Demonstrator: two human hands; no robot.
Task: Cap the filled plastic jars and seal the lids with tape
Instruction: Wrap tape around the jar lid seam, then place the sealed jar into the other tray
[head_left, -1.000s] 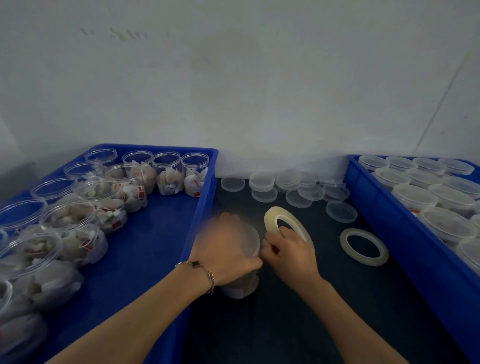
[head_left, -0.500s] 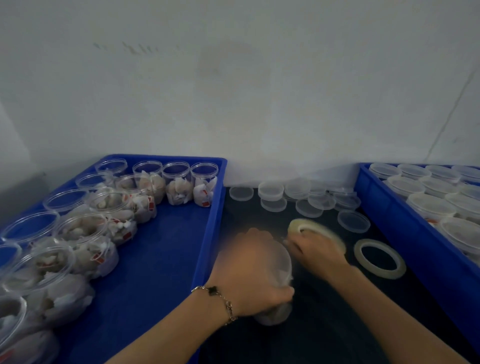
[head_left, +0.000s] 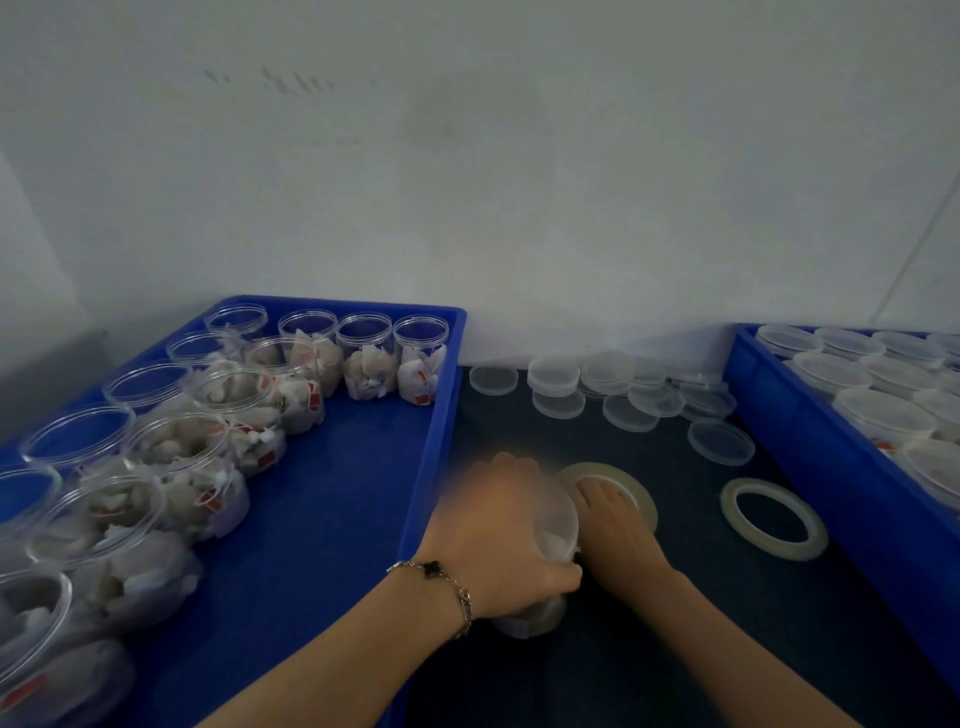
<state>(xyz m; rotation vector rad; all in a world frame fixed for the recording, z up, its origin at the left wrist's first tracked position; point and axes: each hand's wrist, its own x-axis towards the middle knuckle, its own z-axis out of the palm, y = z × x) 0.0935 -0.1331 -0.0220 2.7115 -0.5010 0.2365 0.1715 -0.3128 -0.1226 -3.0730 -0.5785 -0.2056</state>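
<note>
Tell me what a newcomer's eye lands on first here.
First, the two hands at centre: the left hand grips a capped jar on the dark table, while the right hand holds a tape roll against it. Next, the blue tray of open filled jars on the left, and loose lids by the wall.
</note>
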